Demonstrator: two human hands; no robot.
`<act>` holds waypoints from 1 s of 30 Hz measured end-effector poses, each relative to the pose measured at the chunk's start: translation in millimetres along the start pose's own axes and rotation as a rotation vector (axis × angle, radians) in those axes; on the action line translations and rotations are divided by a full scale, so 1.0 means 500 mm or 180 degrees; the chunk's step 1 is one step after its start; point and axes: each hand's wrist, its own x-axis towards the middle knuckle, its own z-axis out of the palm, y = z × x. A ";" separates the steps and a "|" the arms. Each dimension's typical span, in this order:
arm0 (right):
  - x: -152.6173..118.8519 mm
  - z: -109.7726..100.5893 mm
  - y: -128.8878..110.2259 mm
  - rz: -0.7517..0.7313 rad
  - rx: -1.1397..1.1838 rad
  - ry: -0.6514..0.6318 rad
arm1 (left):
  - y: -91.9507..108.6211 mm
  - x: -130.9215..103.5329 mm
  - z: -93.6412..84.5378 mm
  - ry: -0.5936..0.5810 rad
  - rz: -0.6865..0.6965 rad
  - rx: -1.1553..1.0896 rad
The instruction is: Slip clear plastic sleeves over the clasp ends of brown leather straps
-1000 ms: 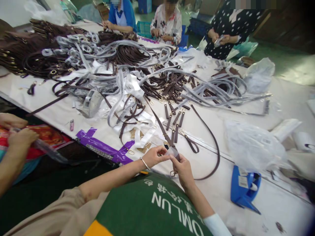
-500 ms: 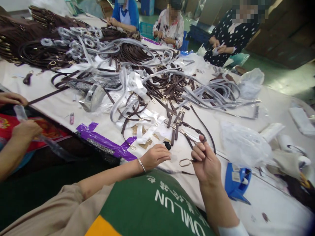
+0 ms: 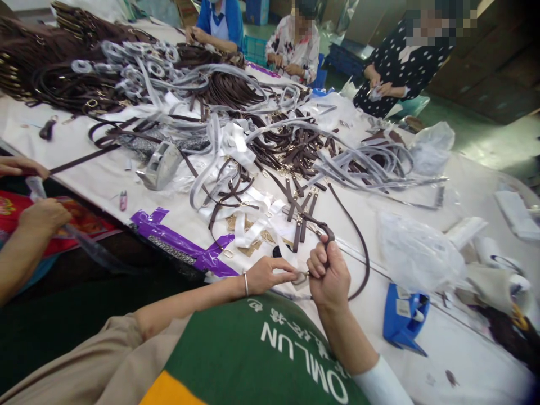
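Observation:
My right hand [image 3: 331,275] is closed in a fist around a dark brown strap [image 3: 367,256], which loops out onto the table to the right. A gold-coloured metal clasp [image 3: 301,278] sticks out from this fist toward the left. Thumb and fingers of my left hand [image 3: 266,275], with a bracelet at the wrist, pinch the clasp's far end. Just beyond my hands lie short brown straps with metal fittings [image 3: 300,228], white ribbon strips [image 3: 248,229] and a small black item [image 3: 283,251].
A large heap of brown straps and grey plastic-wrapped strips [image 3: 232,84] covers the table's middle. Right of me are a blue tape dispenser [image 3: 403,318] and clear plastic bags [image 3: 417,253]. A co-worker's hands [image 3: 44,216] work at left; several people stand opposite.
My right hand has moved left with the strap and clasp. My left hand has come to the clasp and pinched it. The co-worker's hands at left shifted slightly.

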 end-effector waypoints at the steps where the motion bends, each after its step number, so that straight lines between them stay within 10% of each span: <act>1: 0.001 -0.002 0.012 -0.0024 -0.0026 0.0029 | -0.001 0.002 0.002 -0.0023 -0.0237 -0.0142; 13: 0.051 -0.076 0.111 0.1165 0.0327 -0.0011 | -0.020 -0.027 -0.089 0.0241 -0.0852 0.0002; 21: 0.067 -0.047 0.125 0.0539 -0.0287 -0.0017 | -0.024 -0.007 -0.046 0.0559 -0.1054 -0.0325; 30: 0.058 -0.062 0.128 0.1362 -0.0018 -0.0436 | -0.025 0.019 -0.060 0.0432 -0.0928 -0.0418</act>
